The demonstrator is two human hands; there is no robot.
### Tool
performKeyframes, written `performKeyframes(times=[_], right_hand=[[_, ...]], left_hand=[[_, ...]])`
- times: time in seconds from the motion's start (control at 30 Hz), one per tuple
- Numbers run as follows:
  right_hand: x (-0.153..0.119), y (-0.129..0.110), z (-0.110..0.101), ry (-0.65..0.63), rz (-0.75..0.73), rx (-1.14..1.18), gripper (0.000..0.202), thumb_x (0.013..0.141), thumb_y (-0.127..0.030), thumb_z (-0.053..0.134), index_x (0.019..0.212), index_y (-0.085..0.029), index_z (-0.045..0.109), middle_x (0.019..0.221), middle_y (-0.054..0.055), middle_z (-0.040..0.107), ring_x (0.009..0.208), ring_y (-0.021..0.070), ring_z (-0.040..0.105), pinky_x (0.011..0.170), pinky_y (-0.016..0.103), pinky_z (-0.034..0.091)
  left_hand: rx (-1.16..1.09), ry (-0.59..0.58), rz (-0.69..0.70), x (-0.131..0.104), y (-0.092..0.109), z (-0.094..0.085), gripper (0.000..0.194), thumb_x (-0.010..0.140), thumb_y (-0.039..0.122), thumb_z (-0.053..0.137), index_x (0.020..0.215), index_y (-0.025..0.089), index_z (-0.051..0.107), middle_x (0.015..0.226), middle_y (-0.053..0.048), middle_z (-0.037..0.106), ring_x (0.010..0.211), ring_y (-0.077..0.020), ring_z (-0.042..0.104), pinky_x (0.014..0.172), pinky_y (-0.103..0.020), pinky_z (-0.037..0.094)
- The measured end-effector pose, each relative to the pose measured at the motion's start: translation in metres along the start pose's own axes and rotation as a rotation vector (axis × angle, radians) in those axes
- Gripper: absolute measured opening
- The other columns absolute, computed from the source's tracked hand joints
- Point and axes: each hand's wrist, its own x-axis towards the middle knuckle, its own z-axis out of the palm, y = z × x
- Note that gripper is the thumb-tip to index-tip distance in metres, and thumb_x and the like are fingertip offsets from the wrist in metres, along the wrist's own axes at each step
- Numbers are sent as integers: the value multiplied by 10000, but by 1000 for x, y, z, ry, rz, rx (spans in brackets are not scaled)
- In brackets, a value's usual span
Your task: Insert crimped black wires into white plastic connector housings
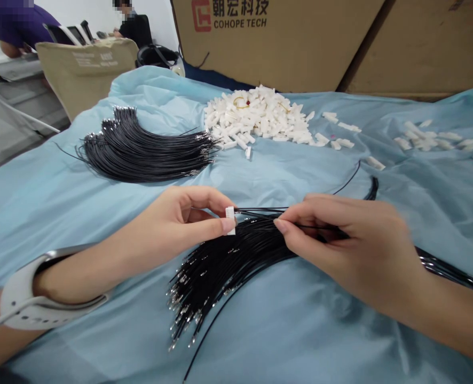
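Note:
Between the thumb and fingers of my left hand [188, 216] is a small white connector housing [230, 220], held upright. Several black wires [260, 209] run from its right side toward my right hand [336, 234]. That hand is closed, with thumb and forefinger pinching black wire. Just beneath both hands lies a thick bundle of black wires [236, 256], its bare metal terminals fanned out at the lower left. My right palm and wrist hide part of this bundle. Whether every wire at the housing is seated in it is too small to tell.
A second bundle of black wires [148, 146] lies at the back left. Beside it is a heap of white connector housings [260, 117], with a smaller group [432, 137] at the right. Cardboard boxes [300, 48] stand behind the blue cloth [132, 330]. Two people are in the background.

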Motion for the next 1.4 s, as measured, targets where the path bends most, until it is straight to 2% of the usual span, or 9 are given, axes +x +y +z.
performKeyframes(times=[0.3,0.53,0.63,0.8,1.0,1.13,1.23,1.33,1.4], right_hand=[[0,2,1,-30,-21,13,167,794,-99,571,673,-208,609,526,-62,522,406,60,362,371,218,259],[1,1,1,-31,8,53,162,796,-75,576,696,-200,599,545,-67,545,429,54,425,388,187,301],[-2,2,6,-89,-65,-20,139,838,-105,557,729,-187,586,588,-57,556,441,56,418,417,188,321],[-4,3,17,-100,-233,-148,179,931,-162,488,808,-154,617,675,-5,606,556,102,525,512,224,393],[-4,2,20,-88,-264,-175,206,945,-139,469,787,-161,600,648,-9,563,564,117,517,527,252,410],[-6,-2,13,33,-398,-207,100,898,-93,557,878,-177,607,900,71,647,815,177,568,735,314,480],[-9,-5,11,-74,-493,-144,93,887,-85,570,895,-149,638,914,87,647,838,189,576,746,331,490],[-12,-6,14,-229,-443,-118,204,908,-67,491,801,-144,647,816,64,627,743,171,554,677,320,486],[-13,-7,17,-235,-411,-85,235,904,-40,464,799,-141,648,823,59,632,736,159,551,679,306,486]], left_hand=[[24,-34,-17,-1,-1,0,135,831,327,690,894,210,663,720,53,635,638,-81,571,547,-162,412],[67,-41,9,-2,-2,2,148,829,345,701,887,211,678,748,21,687,654,-107,617,544,-175,454],[81,-52,39,-3,-2,7,96,842,289,679,885,204,693,777,16,712,693,-110,646,585,-172,493],[166,-14,163,-5,-2,14,56,828,196,665,852,199,715,765,39,729,685,-87,664,613,-135,515],[306,18,229,-5,0,16,70,832,173,648,831,208,709,767,57,731,679,-78,659,611,-127,512],[343,34,256,-4,1,14,73,846,183,633,866,215,697,820,57,734,724,-82,665,654,-140,522],[295,46,243,-2,-1,11,56,841,200,643,874,203,689,842,43,732,763,-91,672,690,-150,533],[200,22,200,0,-4,7,53,831,229,667,869,197,686,829,35,727,755,-101,676,691,-169,539],[146,-1,157,1,-5,5,73,826,249,678,871,192,683,829,26,727,754,-109,678,689,-183,540]])
